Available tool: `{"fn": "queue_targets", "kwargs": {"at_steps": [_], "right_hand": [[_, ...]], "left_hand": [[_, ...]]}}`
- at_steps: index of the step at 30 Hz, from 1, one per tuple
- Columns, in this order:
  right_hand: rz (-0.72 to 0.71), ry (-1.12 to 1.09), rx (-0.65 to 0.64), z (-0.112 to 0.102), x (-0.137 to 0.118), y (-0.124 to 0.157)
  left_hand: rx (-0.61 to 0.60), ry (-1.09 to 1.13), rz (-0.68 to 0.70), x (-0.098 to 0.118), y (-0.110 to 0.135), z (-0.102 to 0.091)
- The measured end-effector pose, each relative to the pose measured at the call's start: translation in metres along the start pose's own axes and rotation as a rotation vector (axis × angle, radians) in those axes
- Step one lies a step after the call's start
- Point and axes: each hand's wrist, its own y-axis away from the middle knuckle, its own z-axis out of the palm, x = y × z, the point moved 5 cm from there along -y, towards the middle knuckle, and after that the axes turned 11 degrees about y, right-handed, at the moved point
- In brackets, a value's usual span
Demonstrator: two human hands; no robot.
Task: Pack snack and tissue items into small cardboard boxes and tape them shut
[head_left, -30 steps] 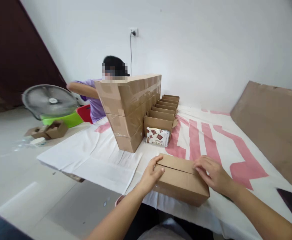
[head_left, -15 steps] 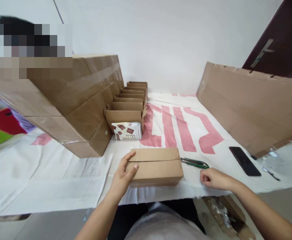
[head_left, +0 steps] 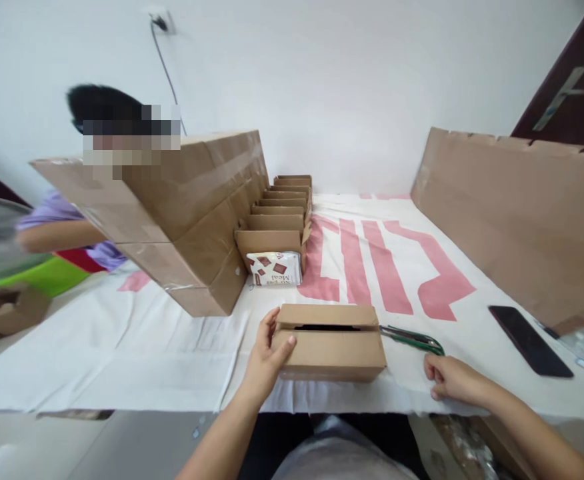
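A small brown cardboard box (head_left: 329, 353) lies on the cloth in front of me, its top flaps meeting along a slit with a dark gap. My left hand (head_left: 269, 350) grips its left end, thumb on the near flap and fingers around the far side. A green utility knife (head_left: 415, 338) lies at the box's right end, its tip against or close to the box. Just below the knife's handle rests my right hand (head_left: 449, 379), fingers curled in with nothing visible in them. Whether it touches the knife is unclear.
Several open cardboard boxes (head_left: 272, 239) stand in a row behind, a printed packet (head_left: 275, 269) before the nearest. Large cardboard partitions (head_left: 192, 220) flank the table. A black phone (head_left: 529, 340) lies right. Beyond the left partition is another person's arm (head_left: 62, 235).
My view has turned left, so things sit farther right. The gap between the box's flaps has widened. The other person's arm has come into view.
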Motion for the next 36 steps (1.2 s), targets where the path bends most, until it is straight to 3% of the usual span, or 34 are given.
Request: {"fn": "queue_targets", "kwargs": {"at_steps": [5,10,14,19,23,26,30,36], "right_hand": [[-0.061,-0.162,0.005,0.017,0.015,-0.009],[-0.085,-0.205,0.027,0.028,0.025,-0.015],[-0.078,-0.195,0.023,0.029,0.026,-0.017],[-0.079,-0.166,0.041,0.030,0.027,-0.021],[-0.093,-0.173,0.044,0.034,0.029,-0.021],[-0.084,-0.171,0.057,0.036,0.030,-0.020],[-0.081,-0.160,0.070,0.036,0.027,-0.016],[-0.121,-0.014,0.049,0.013,0.019,-0.009]], "left_hand": [[0.024,-0.017,0.026,-0.001,0.003,-0.007],[-0.099,-0.131,0.206,0.026,0.017,-0.015],[-0.371,-0.210,0.302,0.061,0.033,-0.009],[-0.800,-0.609,0.453,0.095,0.045,0.009],[-0.974,-0.810,0.560,0.108,0.043,0.016],[-1.015,-0.967,0.647,0.114,0.043,0.019],[-1.033,-1.247,0.887,0.117,0.049,0.024],[-0.886,-1.430,1.112,0.117,0.048,0.025]]}}
